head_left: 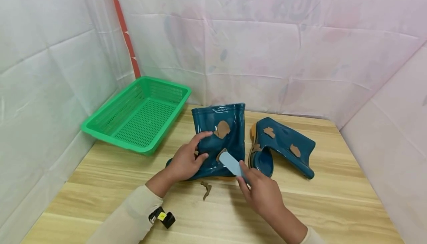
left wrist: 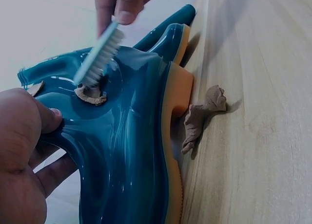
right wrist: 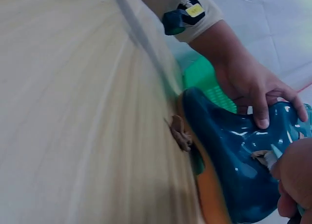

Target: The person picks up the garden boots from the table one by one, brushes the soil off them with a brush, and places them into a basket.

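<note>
A glossy dark-blue rain boot [head_left: 235, 140] with an orange sole [left wrist: 175, 112] lies on its side in the middle of the table. My left hand [head_left: 185, 161] grips it at the front of the ankle, thumb on the upper face and fingers around the edge. In my right hand [head_left: 264, 195] is a light-blue scrubbing brush [head_left: 231, 163], bristles down on a brown mud-like patch [left wrist: 92, 96] near the heel. Another brown patch [head_left: 223, 129] sticks to the shaft. One loose brown clump [left wrist: 204, 114] rests on the table beside the sole.
To the right lies a second blue boot [head_left: 287, 142] with several brown patches. A green plastic basket [head_left: 116, 144] stands at the back left. Behind and at both sides hang white sheet walls [head_left: 250, 51]. The wooden table [head_left: 320, 214] extends toward me.
</note>
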{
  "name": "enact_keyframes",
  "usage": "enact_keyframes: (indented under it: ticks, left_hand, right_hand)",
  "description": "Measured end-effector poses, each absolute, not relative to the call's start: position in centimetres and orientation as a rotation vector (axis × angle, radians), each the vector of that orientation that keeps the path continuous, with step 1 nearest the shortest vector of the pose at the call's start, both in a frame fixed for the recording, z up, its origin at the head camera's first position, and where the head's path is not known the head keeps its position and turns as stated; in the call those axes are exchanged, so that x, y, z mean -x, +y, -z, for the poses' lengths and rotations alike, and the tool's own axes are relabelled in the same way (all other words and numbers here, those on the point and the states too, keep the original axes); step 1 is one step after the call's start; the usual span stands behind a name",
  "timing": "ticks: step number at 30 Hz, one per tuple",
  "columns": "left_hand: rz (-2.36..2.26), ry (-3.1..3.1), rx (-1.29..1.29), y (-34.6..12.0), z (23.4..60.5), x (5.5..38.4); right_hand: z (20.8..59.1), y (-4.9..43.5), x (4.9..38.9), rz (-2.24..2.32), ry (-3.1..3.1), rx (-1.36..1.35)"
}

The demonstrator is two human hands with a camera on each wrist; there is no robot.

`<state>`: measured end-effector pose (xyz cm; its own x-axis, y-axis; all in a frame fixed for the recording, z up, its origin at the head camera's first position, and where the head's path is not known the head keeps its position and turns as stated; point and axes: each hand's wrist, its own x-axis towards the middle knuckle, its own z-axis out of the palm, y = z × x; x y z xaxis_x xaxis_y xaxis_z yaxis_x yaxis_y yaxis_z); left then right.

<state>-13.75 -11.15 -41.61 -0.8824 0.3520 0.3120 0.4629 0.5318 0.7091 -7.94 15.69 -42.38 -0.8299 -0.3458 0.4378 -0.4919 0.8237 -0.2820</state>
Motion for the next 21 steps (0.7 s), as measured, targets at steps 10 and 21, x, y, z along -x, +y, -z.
enact_keyframes:
  ticks: [10, 21]
  left_hand:
    - [1.286, -2.658, 0.700, -10.89, 41.45, 13.68]
    - [1.307, -2.638, 0.708, -10.91, 41.44, 13.70]
  right_hand:
    - [42.47, 15.77, 7.78, -0.554, -2.706, -0.629]
    - [42.03, 15.74, 8.29, -0.617, -2.659, -0.570]
